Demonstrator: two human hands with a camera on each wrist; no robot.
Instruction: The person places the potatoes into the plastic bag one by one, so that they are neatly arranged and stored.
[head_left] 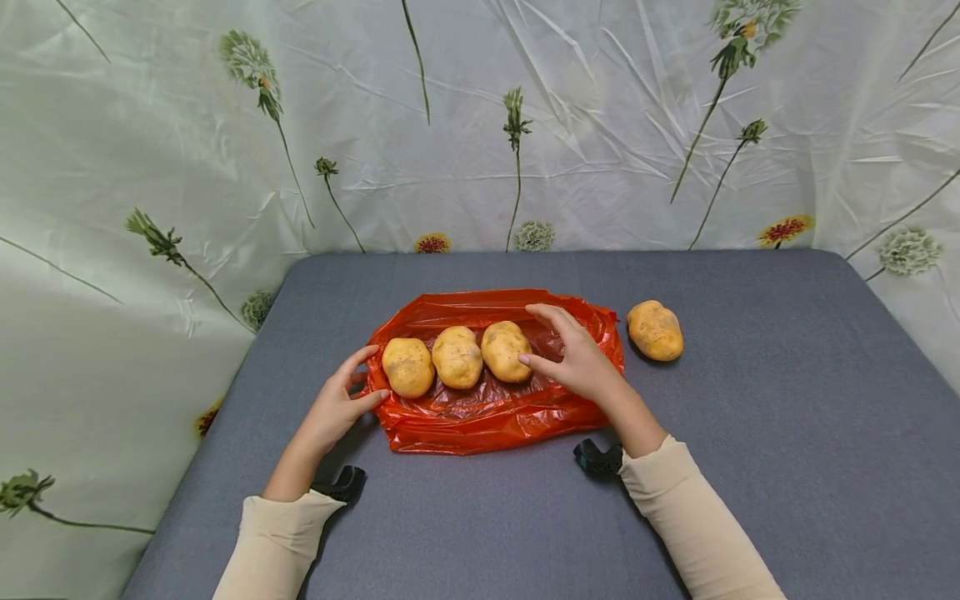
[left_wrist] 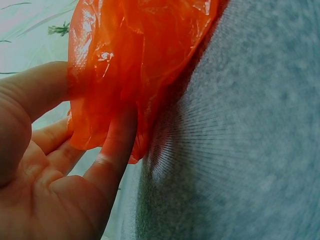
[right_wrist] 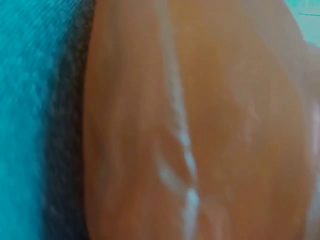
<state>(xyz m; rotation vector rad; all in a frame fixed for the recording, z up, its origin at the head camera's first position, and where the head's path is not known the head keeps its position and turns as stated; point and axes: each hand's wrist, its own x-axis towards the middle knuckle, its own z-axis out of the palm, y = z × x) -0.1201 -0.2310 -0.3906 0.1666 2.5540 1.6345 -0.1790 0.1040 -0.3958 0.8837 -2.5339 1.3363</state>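
Observation:
A red plastic bag lies spread on the table, with a row of three potatoes on it: left, middle and right. At the bag's left end is my left hand, thumb and fingers apart and touching the film. In the left wrist view, one finger shows through the red film. My right hand reaches over the bag, its thumb tip against the right potato and its fingers spread beyond it. Blurred orange-brown film fills most of the right wrist view.
Another potato lies on the grey table, just right of the bag. Black wrist devices sit below both wrists. A pale curtain with printed flowers hangs behind the table and along its left side.

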